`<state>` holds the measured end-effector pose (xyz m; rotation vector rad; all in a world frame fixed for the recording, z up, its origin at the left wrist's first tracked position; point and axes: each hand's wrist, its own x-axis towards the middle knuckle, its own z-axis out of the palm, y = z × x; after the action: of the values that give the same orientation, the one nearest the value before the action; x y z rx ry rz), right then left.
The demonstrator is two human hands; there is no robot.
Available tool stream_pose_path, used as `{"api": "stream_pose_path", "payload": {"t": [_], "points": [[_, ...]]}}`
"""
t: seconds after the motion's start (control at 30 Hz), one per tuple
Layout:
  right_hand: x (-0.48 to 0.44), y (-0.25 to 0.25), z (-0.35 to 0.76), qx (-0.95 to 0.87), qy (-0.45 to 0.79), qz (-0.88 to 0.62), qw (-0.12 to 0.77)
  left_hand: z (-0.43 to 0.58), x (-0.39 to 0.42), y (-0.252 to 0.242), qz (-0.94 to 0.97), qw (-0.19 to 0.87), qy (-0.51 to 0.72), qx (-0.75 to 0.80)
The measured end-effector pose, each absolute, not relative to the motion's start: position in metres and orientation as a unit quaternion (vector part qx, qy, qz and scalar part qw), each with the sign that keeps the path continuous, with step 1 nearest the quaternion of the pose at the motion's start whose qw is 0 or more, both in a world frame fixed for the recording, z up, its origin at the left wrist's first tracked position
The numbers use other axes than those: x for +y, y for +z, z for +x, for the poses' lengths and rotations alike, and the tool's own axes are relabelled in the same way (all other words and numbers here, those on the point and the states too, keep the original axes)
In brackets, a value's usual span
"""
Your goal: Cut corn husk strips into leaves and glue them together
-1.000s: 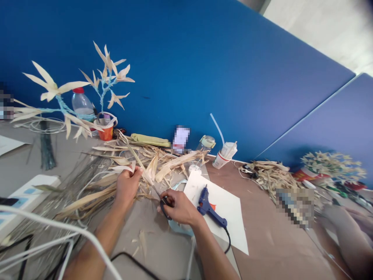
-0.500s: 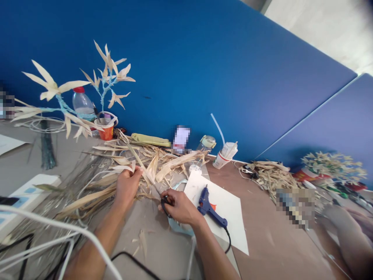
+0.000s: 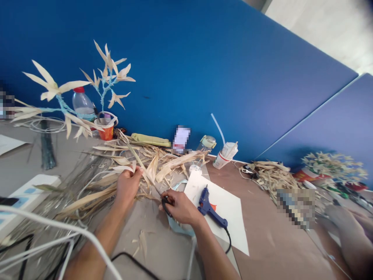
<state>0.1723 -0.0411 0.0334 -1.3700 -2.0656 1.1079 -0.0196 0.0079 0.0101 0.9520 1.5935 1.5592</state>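
Low over the table, my left hand [image 3: 127, 186] pinches a pale dried husk piece [image 3: 124, 168] between thumb and fingers. My right hand [image 3: 181, 207] is closed around the black handles of a pair of scissors [image 3: 165, 205]. Their blades point up and left toward the left fingertips, close to the husk. How far the blades are apart I cannot make out. Behind both hands lies a heap of dried husks [image 3: 175, 162]. A light blue ribbon-like strip [image 3: 179, 227] lies partly hidden under my right wrist.
A blue glue gun [image 3: 208, 208] rests on white paper [image 3: 236, 221] at right. Husk-flower branches [image 3: 106, 83] rise from a cup [image 3: 106, 130] at back left. White cables [image 3: 84, 233] and a power strip [image 3: 32, 194] occupy the left. Another person's arm [image 3: 344, 229] is at far right.
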Motion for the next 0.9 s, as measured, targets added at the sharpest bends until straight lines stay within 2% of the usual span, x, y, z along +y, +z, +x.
{"api": "stream_pose_path", "payload": {"t": [0.53,0.9], "points": [[-0.0411,0.0331,0.1748,-0.740,0.412,-0.486,0.216,-0.0175,0.0078,0.0112,0.355,0.355,0.608,0.615],[-0.0402,0.0310,0.1744,-0.736,0.412,-0.488,0.223,-0.0167,0.0085,0.0109,0.328,0.415,0.646,0.551]]}}
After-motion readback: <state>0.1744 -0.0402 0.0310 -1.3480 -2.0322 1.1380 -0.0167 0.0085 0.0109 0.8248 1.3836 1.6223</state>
